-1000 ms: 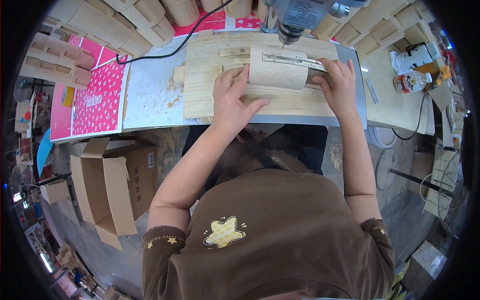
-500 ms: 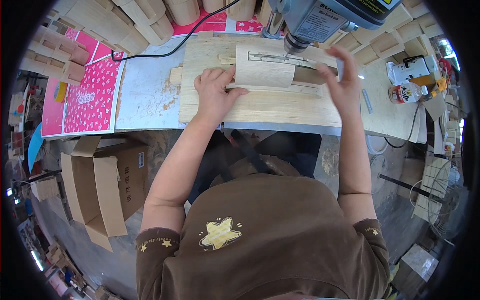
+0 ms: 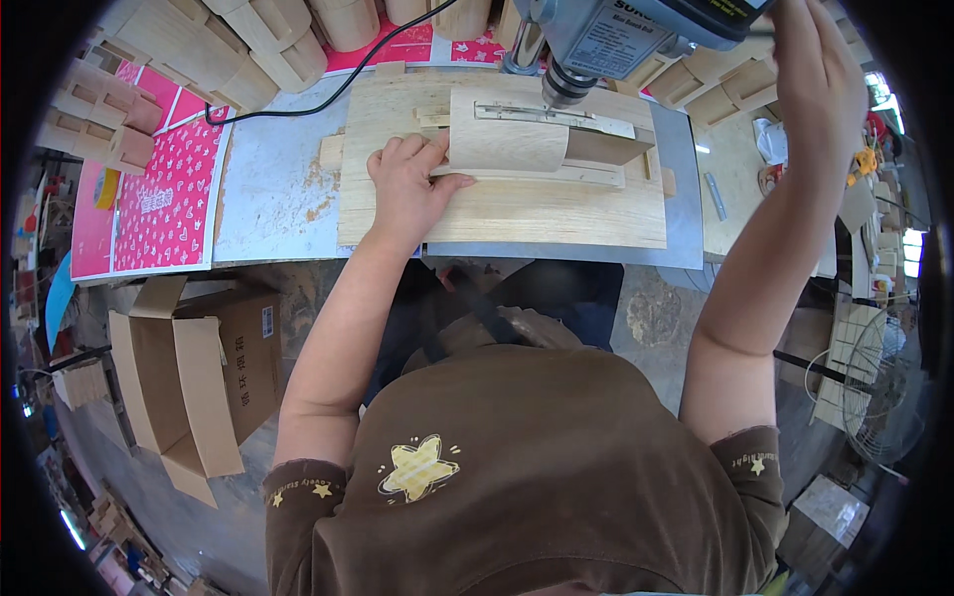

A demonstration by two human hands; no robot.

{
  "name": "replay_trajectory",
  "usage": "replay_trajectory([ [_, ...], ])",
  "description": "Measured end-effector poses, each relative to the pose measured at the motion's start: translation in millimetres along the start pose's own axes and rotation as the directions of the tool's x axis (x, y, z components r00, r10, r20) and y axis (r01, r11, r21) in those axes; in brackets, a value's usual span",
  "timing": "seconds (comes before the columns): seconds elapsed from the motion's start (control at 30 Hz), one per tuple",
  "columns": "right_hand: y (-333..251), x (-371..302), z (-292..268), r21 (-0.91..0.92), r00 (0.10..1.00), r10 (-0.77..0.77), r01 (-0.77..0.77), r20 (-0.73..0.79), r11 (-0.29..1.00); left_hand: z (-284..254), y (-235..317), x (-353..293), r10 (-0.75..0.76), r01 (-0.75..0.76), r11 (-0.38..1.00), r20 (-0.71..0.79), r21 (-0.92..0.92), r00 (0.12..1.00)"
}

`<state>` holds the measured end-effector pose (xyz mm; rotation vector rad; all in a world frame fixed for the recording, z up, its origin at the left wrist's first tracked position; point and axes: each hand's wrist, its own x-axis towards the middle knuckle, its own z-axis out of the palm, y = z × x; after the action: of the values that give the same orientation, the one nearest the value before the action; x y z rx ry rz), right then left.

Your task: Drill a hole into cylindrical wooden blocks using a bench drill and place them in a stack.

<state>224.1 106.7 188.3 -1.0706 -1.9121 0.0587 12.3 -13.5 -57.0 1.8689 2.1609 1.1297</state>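
Note:
My left hand grips the left end of a pale curved wooden piece, thumb along its near side. The piece has a narrow slot strip near its far edge and lies in a wooden jig on a flat wooden board. Above its far side hangs the chuck of a grey bench drill press; the bit's tip is hard to make out. My right hand is raised at the drill press's right side, closed around its dark lever; the fingertips are partly hidden.
Stacks of round wooden pieces line the back of the bench. A black cable crosses at back left, near a roll of yellow tape. A blue-grey marker-like stick lies at right. An open cardboard box stands on the floor at left.
My right hand has left the right end of the wooden piece and risen to the drill press's lever. My left hand stays on the piece. The whole view has shifted slightly.

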Motion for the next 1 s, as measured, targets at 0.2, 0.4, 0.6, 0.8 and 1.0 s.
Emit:
replay_trajectory([
  [0.2,31,-93,10,-0.011,0.989,-0.143,0.144,0.044,0.990,5,2,3,0.062,-0.062,0.998,-0.043,0.007,0.997],
  [0.4,71,-137,76,0.092,0.977,-0.180,0.191,-0.114,0.977,3,0,5,0.050,-0.051,0.998,0.013,0.027,0.999],
  [0.6,77,-126,70,0.097,0.945,-0.275,0.294,-0.178,0.951,5,1,3,0.045,-0.045,0.999,-0.007,0.025,0.999],
  [0.8,15,-16,19,0.147,0.966,0.064,-0.027,-0.250,0.989,8,6,3,0.063,-0.062,0.998,-0.045,0.007,0.997],
  [1.0,87,79,47,-0.159,0.923,-0.381,0.369,-0.051,0.916,35,26,14,0.071,-0.070,0.996,0.025,-0.052,0.997],
])
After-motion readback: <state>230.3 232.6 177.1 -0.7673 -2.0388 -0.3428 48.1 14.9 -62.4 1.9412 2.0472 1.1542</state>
